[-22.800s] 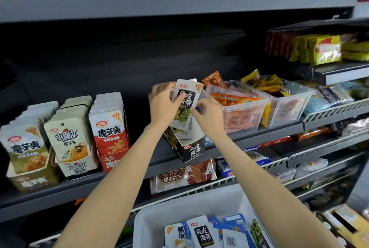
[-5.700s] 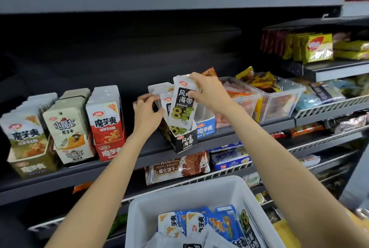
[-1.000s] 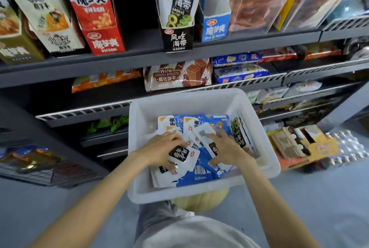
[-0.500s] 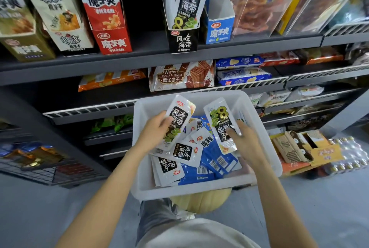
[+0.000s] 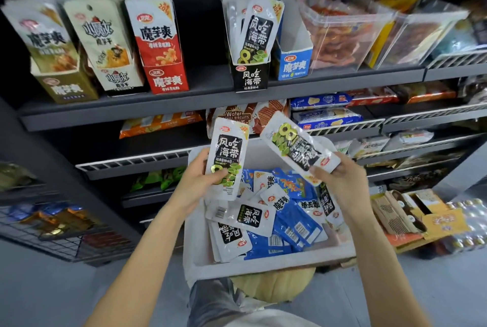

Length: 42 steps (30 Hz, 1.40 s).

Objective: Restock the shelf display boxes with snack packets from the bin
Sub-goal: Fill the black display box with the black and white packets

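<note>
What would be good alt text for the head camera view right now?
A person holds one black-and-white seaweed packet in each hand, left hand and right hand, above a white bin of black and blue packets. On the shelf above stands the black display box already holding matching packets, beside a blue box.

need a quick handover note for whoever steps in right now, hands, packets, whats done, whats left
Left hand: grips one black-and-white packet, upright.
Right hand: grips a second matching packet, tilted, upside down.
Both are held above the white bin, which holds more black-and-white and blue packets.
Done: the black display box on the shelf already has packets standing in it.
Left: put these two in the black box. The blue display box beside it looks nearly empty; blue packets go there.
</note>
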{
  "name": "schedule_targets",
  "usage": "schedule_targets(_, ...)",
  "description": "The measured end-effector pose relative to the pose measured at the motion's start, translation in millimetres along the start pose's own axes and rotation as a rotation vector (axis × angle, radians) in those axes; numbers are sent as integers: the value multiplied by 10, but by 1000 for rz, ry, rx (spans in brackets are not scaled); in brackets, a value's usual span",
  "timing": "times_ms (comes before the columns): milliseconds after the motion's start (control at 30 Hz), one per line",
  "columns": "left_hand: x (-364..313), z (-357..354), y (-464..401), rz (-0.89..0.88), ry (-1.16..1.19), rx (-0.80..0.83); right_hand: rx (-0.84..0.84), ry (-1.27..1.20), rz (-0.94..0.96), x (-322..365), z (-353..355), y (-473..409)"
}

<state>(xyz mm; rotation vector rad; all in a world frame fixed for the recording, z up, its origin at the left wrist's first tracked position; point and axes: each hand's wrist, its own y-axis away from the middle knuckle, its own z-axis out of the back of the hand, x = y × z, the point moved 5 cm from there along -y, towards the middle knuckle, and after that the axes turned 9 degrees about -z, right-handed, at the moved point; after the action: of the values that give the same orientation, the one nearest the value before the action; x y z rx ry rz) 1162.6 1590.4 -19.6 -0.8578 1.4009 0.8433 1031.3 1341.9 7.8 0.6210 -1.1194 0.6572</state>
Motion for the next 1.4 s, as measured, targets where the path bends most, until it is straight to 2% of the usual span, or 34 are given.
schedule_targets(233, -999, 94, -366, -295, 29, -197, -153, -357, 218, 754, 213, -244)
schedule_targets(400, -1614, -80, -828, -451, -75, -176, -65, -454, 245, 1076, 90, -426)
schedule_targets(533, -1864, -94, -1226, -500, 132, -222, -61, -620, 273, 1245, 116, -520)
schedule_targets(667, -1958, -124, -1538, -549, -75, -266, -115, -749, 295, 1396, 228, -621)
schedule_targets(767, -1839, -157, -1674, -546, -328, -165, -174, -794, 342, 1561, 268, -680)
schedule_targets(867, -1776, -213, -1711, -644, -822, -124, -200, -672, 423, 1798, 201, -709)
schedule_targets(933, -1808, -236, -1694, -692, -984, -184, -198, -550, 476, 1962, 90, -734)
schedule_targets(1067, -1700, -127, -1770, -527, -735, -221, -225, -159, 656, 2281, -253, -849)
schedule_targets(1167, -1580, -75, -1808, -504, -579, -173, -253, 169, 775, 2403, -544, -1018)
schedule_targets(1300, -1529, -75, -1813, -492, -553, -132, -191, 501, 870, 2337, -871, -1176)
schedule_targets(1400, -1520, -82, -1796, -475, -561, -119, -302, 637, 879, 2240, -952, -1198)
